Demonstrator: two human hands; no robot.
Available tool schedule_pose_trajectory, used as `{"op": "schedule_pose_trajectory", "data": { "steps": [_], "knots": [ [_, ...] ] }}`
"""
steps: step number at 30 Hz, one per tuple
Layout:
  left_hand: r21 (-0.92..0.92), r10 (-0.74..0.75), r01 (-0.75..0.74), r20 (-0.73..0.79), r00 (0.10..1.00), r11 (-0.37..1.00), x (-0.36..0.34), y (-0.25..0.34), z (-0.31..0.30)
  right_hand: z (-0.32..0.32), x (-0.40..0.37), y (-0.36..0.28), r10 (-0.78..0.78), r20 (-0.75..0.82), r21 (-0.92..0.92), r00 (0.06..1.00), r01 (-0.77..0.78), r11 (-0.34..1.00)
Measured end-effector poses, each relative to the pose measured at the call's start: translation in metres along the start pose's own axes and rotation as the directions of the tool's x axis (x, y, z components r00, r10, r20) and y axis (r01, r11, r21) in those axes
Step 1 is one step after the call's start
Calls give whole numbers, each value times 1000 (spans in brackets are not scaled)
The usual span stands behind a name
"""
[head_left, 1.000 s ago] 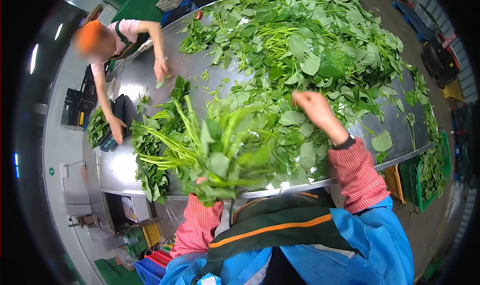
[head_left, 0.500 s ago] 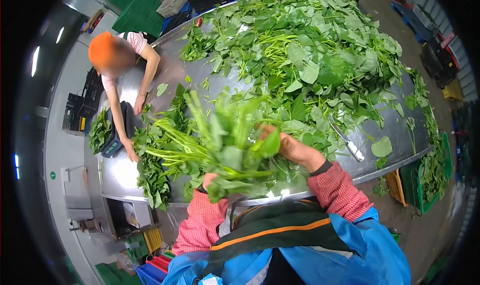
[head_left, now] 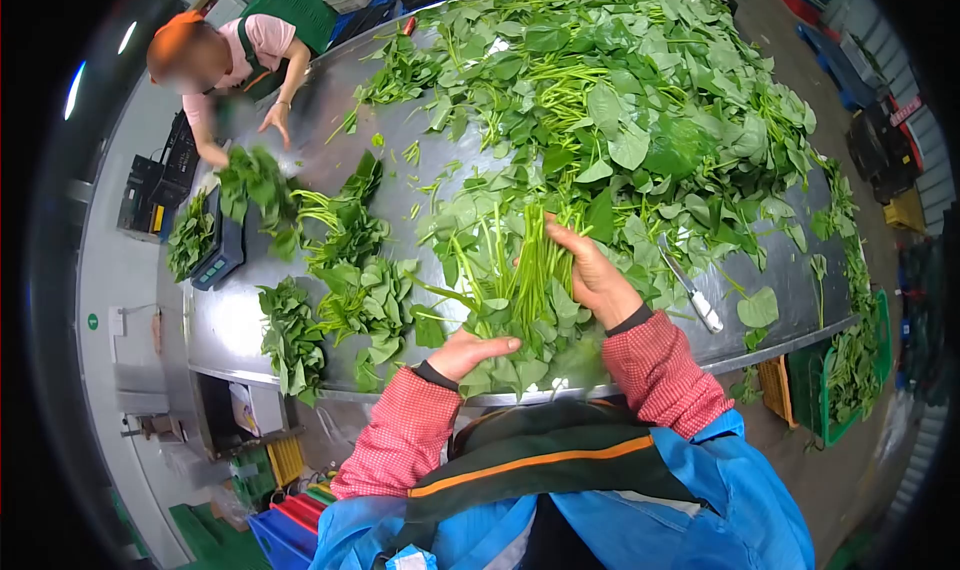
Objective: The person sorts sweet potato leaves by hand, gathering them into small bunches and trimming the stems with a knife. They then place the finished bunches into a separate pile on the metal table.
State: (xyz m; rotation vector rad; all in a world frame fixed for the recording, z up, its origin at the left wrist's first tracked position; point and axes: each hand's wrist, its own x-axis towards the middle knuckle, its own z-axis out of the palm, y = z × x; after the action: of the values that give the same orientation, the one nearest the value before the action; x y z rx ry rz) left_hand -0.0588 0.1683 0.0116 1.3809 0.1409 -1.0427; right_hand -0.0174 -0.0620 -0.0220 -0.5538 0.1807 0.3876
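Observation:
A bunch of leafy greens [head_left: 530, 270] with long pale-green stems is between my hands, low over the metal table. My right hand [head_left: 597, 278] grips the stems from the right, its thumb along them and most fingers hidden behind. From the lower left, my left hand [head_left: 475, 354] holds the leafy part, thumb on top and fingers under the leaves. Just past my right hand spreads a large heap of greens [head_left: 640, 120]. A knife [head_left: 700, 300] with a white handle lies to the right of that hand.
Several smaller bunches [head_left: 365, 305] lie left of my hands. Across the table, a person in an orange cap [head_left: 175, 45] holds greens beside a scale [head_left: 218, 250]. A green crate [head_left: 830, 395] with greens stands below the table's right edge [head_left: 800, 342].
The bunch in my hands has come down from a blurred swing, its stems now gathered more upright. The other person has lifted greens from the table and drawn back toward the scale.

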Motion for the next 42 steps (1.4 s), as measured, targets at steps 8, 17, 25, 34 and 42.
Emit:
{"op": "schedule_pose_trajectory", "data": {
  "steps": [8, 17, 25, 34, 42],
  "knots": [
    [237, 248, -225, -74, 966, 945, 13, -6, 6, 6, -3, 6, -202, 43, -343, 978, 204, 917],
    [64, 278, -274, -63, 958, 960, 11, -5, 18, -11, 1, -5, -23, -71, -269, 997, 3, 963],
    [436, 317, -263, -55, 947, 861, 31, -26, 5, 27, 1, -4, -77, 82, -631, 994, 111, 768],
    [-60, 265, -269, -69, 962, 961, -2, -22, -9, 27, -8, -15, -169, -83, -705, 982, 62, 706],
    [-228, 338, -356, -114, 934, 907, -31, -22, -53, 97, -43, -96, -90, 231, -722, 969, 232, 652]
  ]
}}
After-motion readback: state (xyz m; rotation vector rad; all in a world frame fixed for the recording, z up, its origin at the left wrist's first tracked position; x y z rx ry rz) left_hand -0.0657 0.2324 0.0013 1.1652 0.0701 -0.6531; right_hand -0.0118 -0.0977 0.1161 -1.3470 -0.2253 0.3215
